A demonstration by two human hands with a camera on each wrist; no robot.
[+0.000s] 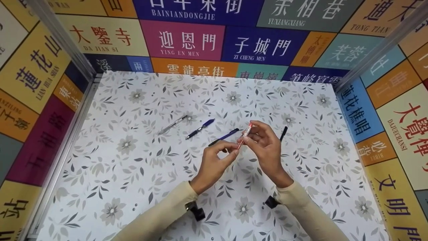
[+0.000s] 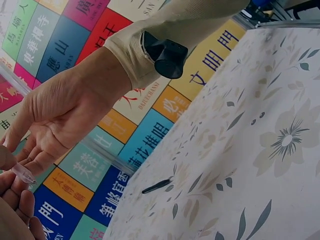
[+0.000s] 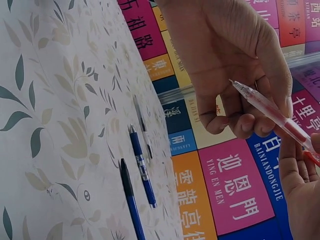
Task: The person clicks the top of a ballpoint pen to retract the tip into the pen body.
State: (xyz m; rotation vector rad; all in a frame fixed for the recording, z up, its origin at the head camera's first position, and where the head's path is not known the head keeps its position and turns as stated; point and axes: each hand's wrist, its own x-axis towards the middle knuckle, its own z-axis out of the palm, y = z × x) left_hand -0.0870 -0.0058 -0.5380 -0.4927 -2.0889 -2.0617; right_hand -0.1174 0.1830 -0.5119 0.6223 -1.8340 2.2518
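A red gel pen [image 1: 245,134] with a clear barrel and a red end is held slantwise between both hands above the table. My left hand [image 1: 214,164] pinches its lower, tip end between thumb and forefinger. With curled fingers and thumb, my right hand [image 1: 269,150] grips the upper part near the red end. The pen's bare point and red refill show in the right wrist view, where the red pen [image 3: 275,115] crosses in front of the left fingers. In the left wrist view only its clear tip [image 2: 24,173] shows.
On the flowered table [image 1: 150,201] lie a clear pen [image 1: 173,125], a blue pen with a dark grip [image 1: 200,129] and a slim blue pen [image 1: 227,135] partly behind the left hand. A black pen [image 1: 283,134] lies beyond the right hand. Printed panels [image 1: 187,40] enclose the table.
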